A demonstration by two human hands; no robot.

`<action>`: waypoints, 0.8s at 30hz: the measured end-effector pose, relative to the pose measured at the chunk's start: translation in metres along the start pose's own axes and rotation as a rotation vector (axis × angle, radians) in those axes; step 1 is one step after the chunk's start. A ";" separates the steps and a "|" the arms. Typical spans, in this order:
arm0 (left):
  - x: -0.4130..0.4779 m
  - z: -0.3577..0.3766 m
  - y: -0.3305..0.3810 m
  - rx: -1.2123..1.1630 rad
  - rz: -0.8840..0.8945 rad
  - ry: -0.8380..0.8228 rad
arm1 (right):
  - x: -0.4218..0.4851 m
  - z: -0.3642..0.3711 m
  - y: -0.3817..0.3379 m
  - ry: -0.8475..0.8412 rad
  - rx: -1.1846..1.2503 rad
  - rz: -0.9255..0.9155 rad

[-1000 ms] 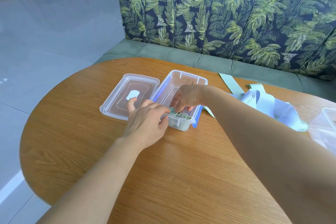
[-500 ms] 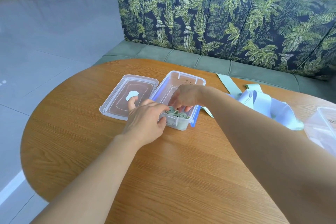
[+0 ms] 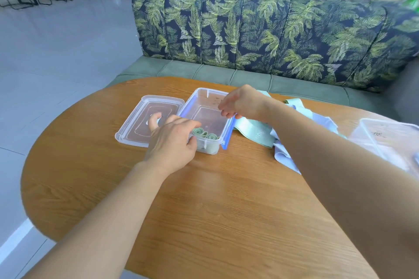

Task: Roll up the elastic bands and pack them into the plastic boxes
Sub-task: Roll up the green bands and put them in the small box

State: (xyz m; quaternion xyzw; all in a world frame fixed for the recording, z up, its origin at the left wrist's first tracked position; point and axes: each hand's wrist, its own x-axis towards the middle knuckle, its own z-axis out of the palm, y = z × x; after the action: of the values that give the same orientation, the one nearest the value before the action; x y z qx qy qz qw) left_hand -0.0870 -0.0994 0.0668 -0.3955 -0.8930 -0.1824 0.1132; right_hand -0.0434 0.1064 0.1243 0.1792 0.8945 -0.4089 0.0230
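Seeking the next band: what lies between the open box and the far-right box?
Head view: loose green and pale-blue bands, heaped, with the right forearm crossing them.

Both forearms are bare from wrist to the edge of view. The left hand (image 3: 170,142) and the right hand (image 3: 243,103) are bare as well, fingers slender.

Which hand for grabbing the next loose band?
Right. The right hand hovers empty just beside the loose bands; the left hand holds the box at its near corner, farther away.
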 end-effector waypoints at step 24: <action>-0.070 0.083 0.073 0.004 0.201 -0.335 | -0.109 0.020 0.122 0.515 -0.614 0.018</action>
State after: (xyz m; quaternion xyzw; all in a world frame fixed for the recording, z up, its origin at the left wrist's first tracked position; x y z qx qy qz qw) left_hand 0.0092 -0.0659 -0.0151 -0.5073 -0.8557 -0.1000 -0.0187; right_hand 0.0976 0.1319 0.0427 0.2683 0.9501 -0.0641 -0.1459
